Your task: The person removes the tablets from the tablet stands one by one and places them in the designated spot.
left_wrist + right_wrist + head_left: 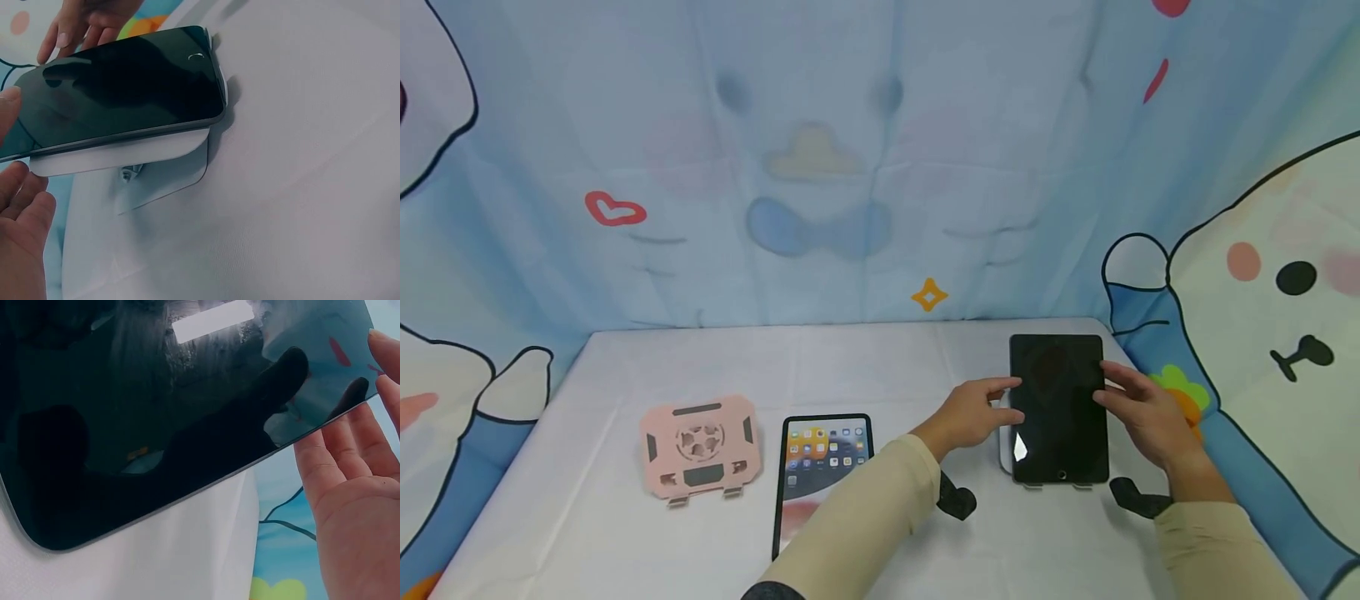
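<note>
A black tablet (1060, 408) with its screen dark leans tilted on a white stand (125, 154), whose flat base and hinge show beneath it in the left wrist view. At the tablet's left edge is my left hand (972, 414), one digit over the screen side and the other fingers by the stand's edge. My right hand (1150, 414) holds the opposite edge. Several of its fingers (340, 447) reach behind the tablet in the right wrist view, with other digits at the front edge. The tablet's back is hidden.
Left of my left arm lies a second tablet (820, 467) with its screen lit, partly covered by the sleeve (880, 517). Farther left is a pink folding stand (702, 442) with small lips. A white cloth covers the table (587, 533); a printed curtain (820, 167) hangs behind.
</note>
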Motion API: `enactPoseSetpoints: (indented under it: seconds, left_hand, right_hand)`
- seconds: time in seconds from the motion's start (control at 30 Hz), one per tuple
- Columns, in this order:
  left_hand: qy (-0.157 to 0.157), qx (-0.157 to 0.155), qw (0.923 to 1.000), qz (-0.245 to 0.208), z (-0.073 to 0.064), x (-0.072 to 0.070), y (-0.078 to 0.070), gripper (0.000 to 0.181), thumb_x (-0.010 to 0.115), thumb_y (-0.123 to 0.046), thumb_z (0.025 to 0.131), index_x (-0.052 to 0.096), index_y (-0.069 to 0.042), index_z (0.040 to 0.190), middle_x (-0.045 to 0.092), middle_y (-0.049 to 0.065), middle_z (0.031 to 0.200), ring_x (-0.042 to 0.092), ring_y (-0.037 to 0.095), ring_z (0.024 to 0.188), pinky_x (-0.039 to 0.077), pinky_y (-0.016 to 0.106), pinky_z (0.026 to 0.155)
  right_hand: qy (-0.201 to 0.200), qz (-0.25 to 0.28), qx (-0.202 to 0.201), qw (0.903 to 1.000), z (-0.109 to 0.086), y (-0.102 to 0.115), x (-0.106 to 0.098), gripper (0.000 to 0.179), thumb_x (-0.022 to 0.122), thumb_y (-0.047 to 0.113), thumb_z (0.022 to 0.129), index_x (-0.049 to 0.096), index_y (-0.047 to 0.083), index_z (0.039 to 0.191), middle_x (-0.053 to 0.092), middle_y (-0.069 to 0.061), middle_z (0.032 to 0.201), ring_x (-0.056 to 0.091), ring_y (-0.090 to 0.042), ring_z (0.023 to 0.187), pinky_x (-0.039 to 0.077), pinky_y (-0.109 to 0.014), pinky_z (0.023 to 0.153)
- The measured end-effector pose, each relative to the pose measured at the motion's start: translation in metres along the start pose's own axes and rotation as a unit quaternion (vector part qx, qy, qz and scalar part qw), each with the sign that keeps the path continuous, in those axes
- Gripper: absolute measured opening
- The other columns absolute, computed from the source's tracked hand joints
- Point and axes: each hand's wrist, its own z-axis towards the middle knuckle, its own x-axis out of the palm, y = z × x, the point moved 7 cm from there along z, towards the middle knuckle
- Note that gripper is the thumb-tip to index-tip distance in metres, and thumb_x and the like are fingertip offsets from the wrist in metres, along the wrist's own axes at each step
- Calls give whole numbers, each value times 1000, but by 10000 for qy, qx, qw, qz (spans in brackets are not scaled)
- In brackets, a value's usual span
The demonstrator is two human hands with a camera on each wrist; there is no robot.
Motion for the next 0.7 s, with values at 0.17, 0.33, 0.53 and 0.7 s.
enactPoseSetpoints:
  seconds: [0.17, 0.33, 0.53, 0.7]
  left_hand:
    - [54, 1, 9999, 89, 2, 2, -3, 48, 71, -31, 95, 59, -32, 141, 56, -6, 140, 52, 8, 126, 48, 29, 96]
    - [63, -3, 9999, 129, 4, 1, -4, 48, 70, -32, 96, 58, -31, 142, 56, -5, 141, 52, 10, 126, 47, 32, 98]
    - [91, -24, 9998, 147, 6, 1, -3, 49, 69, -32, 96, 57, -27, 144, 56, -4, 142, 51, 10, 128, 46, 31, 101]
    - [79, -61, 9999, 100, 8, 3, -3, 49, 69, -31, 96, 57, -26, 144, 56, -6, 142, 51, 9, 128, 46, 31, 100]
  right_hand:
    - [53, 37, -106, 9999, 0, 3, 1, 59, 61, 21, 102, 38, 8, 154, 33, -9, 151, 45, -3, 113, 39, -11, 97]
    - [94, -216, 96, 9997, 3, 5, 3, 62, 59, 26, 103, 33, 9, 157, 19, -19, 161, 38, -16, 126, 29, -24, 113]
    - [86, -174, 291, 9994, 6, 4, 3, 66, 59, 28, 103, 28, 7, 158, 12, -23, 163, 17, -45, 142, 17, -44, 118]
    - [17, -300, 232, 9993, 4, 6, 2, 66, 59, 29, 102, 30, 6, 157, 16, -23, 162, 26, -35, 137, 20, -43, 118]
